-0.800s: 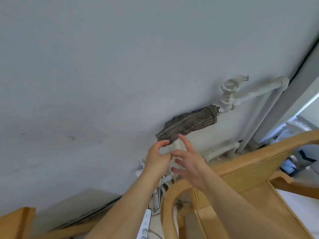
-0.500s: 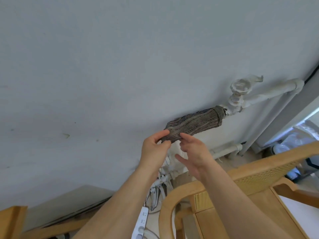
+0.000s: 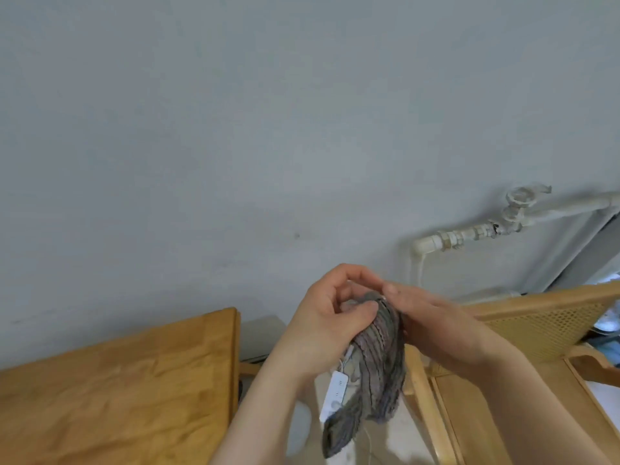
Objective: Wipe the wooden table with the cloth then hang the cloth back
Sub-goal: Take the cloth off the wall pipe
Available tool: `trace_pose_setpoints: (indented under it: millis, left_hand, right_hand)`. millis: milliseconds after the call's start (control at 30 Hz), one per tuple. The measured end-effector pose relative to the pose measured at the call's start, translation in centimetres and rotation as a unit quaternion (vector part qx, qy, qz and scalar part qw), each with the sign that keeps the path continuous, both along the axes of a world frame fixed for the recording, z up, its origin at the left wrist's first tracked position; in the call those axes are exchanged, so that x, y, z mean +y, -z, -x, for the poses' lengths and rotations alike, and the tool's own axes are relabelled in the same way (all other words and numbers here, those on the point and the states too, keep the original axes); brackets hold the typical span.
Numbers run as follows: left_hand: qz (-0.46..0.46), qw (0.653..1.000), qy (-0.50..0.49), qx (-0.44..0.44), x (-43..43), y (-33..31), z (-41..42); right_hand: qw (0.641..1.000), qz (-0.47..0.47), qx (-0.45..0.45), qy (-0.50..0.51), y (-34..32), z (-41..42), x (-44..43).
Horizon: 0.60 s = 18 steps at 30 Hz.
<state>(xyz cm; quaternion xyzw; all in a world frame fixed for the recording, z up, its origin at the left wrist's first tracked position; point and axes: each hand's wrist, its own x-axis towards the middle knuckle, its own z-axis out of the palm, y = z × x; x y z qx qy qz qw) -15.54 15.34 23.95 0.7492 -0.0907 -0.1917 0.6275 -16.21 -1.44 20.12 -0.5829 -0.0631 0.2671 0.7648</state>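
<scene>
The grey striped cloth [image 3: 375, 374] hangs down in the air between my two hands, off the white wall pipe [image 3: 449, 238]. My left hand [image 3: 330, 323] pinches its top edge between thumb and curled fingers. My right hand [image 3: 432, 325] holds the same top edge from the right, fingers bent over it. The wooden table [image 3: 117, 391] lies at the lower left, its corner near my left forearm. The pipe is bare, up and to the right of my hands.
A wooden chair with a cane back [image 3: 543, 327] stands at the lower right, right under my right arm. A white power strip [image 3: 333, 394] lies on the floor behind the cloth. A grey wall fills the upper view.
The cloth was draped over the pipe with my hands reaching its lower end; now it is off the pipe and held in both hands. The view swung left and the table came in.
</scene>
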Motion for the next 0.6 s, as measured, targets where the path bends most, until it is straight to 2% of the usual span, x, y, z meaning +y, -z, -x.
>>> trace_pose_setpoints:
  millis: [100,167,267,300,334,401,467,534,601]
  left_hand:
    - [-0.059,0.993,-0.073,-0.067,5.0,-3.2,4.9]
    - [-0.149,0.97,-0.126,-0.143,8.6,-4.7,8.3]
    - [-0.331,0.873,-0.17,-0.315,13.4,-5.6,13.2]
    - [-0.353,0.849,-0.185,-0.347,14.7,-5.7,14.6]
    - [-0.351,0.84,-0.2,-0.362,15.9,-5.8,15.8]
    - [-0.319,0.846,-0.229,-0.361,18.3,-6.0,18.2]
    - [-0.304,0.852,-0.231,-0.359,20.4,-6.2,20.2]
    - [-0.294,0.854,-0.22,-0.369,22.1,-6.1,22.4]
    - [-0.281,0.863,-0.213,-0.362,23.8,-5.9,24.5]
  right_hand:
    - [0.999,0.021,-0.007,-0.033,-3.0,3.5,5.5]
    - [0.999,0.031,-0.016,-0.022,-4.4,6.1,8.7]
    - [0.991,0.093,-0.091,-0.006,-6.9,9.7,13.2]
    - [0.987,0.113,-0.117,0.011,-7.7,10.6,14.7]
    - [0.982,0.126,-0.139,0.035,-8.3,11.5,16.2]
    - [0.968,0.152,-0.182,0.081,-9.3,13.4,18.9]
    - [0.932,0.221,-0.261,0.119,-9.7,15.2,21.0]
    - [0.848,0.341,-0.392,0.109,-10.5,16.8,22.7]
    - [0.769,0.409,-0.488,0.047,-11.8,18.0,24.4]
